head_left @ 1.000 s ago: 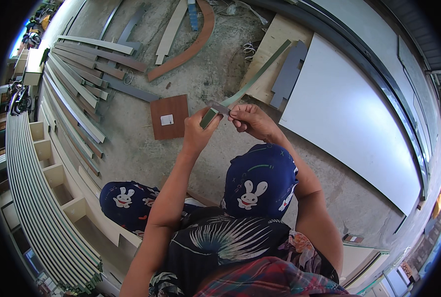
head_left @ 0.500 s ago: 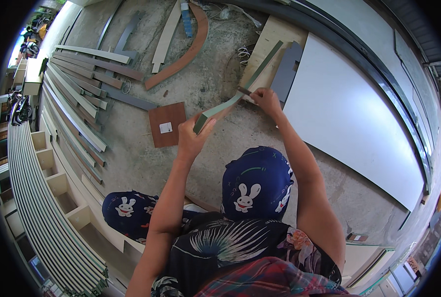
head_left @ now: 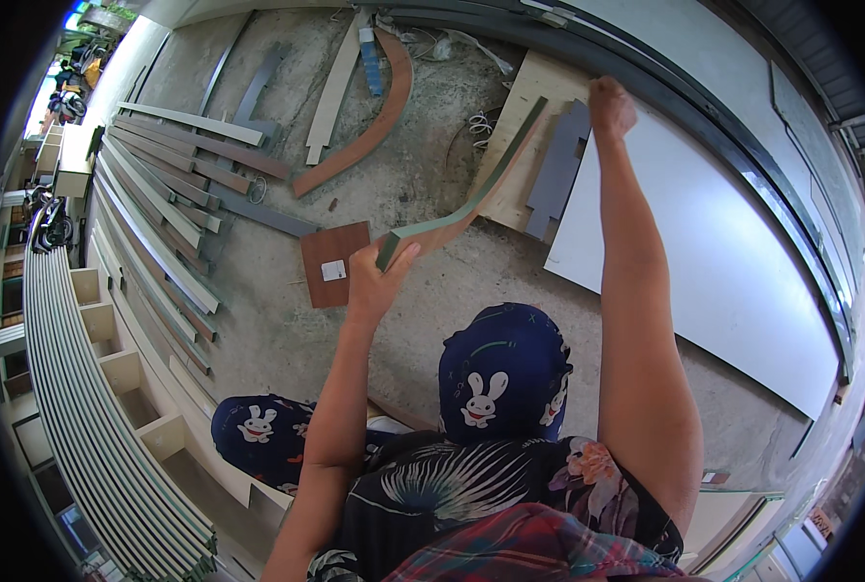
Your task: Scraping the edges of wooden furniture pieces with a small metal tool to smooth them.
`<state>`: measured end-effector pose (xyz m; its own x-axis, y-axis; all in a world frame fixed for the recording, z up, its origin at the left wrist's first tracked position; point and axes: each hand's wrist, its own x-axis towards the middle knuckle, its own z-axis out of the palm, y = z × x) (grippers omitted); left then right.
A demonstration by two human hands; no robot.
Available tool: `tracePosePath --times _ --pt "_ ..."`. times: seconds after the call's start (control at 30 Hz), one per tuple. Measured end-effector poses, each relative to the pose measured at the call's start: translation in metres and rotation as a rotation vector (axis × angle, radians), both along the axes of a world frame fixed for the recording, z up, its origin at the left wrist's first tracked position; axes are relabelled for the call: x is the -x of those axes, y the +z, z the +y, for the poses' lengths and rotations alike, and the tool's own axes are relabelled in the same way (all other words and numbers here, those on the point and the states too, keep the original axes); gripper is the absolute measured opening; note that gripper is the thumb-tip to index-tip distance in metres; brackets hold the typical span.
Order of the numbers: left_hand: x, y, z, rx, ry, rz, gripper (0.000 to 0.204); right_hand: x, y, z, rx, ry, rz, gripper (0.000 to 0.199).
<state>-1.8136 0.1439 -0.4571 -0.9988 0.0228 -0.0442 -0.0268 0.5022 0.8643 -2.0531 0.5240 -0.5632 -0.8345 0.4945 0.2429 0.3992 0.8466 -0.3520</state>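
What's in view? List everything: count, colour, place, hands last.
curved strip: 1, brown, green-edged, centre
square panel: 1, brown, left of centre
curved board: 1, brown, upper middle
notched board: 1, cream, beside curved board
slim item: 1, blue, upper middle
large panel: 1, white, right
notched piece: 1, grey, beside large panel
plywood: 1, pale, upper middle
cord: 1, white, beside plywood
long strips: many, mixed colours, left
stacked boards: many, cream, far left
open compartments: several, cream, left
motorbikes: some, dark, far left
trousers: 1, navy, lower middle
shirt: 1, black, bottom
left hand: 1, bare, holding curved strip
right hand: 1, bare, by large panel; contents hidden
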Motion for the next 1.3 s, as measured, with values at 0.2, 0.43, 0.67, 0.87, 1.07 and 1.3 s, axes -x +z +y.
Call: tracePosePath --times 0.2,0.43,0.67,0.87,1.07,1.3 --pt "0.009 -0.005 -0.016 -0.172 0.05 -0.012 0.032 -0.052 0.028 -0.022 0.297 0.152 0.225 0.028" --pt "0.019 -0.006 -0.016 -0.365 -0.037 -0.024 0.044 -0.143 -0.016 -0.071 0.778 0.22 0.156 0.026" --pt "0.014 -0.009 -0.019 -0.613 0.09 -0.217 0.034 -0.203 -0.031 -0.098 1.55 0.238 -0.077 0.021" --pt "0.006 -0.019 -0.037 -0.95 0.253 -0.283 0.035 -0.224 -0.007 -0.106 1.689 0.067 -0.097 0.021" --pt "0.0 -0.072 -0.067 -1.211 0.386 -0.38 0.032 -0.224 -0.01 -0.101 1.902 0.017 -0.011 0.022" --pt "-0.027 -0.125 -0.071 -1.39 0.309 -0.516 0.03 -0.218 0.026 -0.125 2.292 0.431 -0.045 0.018"
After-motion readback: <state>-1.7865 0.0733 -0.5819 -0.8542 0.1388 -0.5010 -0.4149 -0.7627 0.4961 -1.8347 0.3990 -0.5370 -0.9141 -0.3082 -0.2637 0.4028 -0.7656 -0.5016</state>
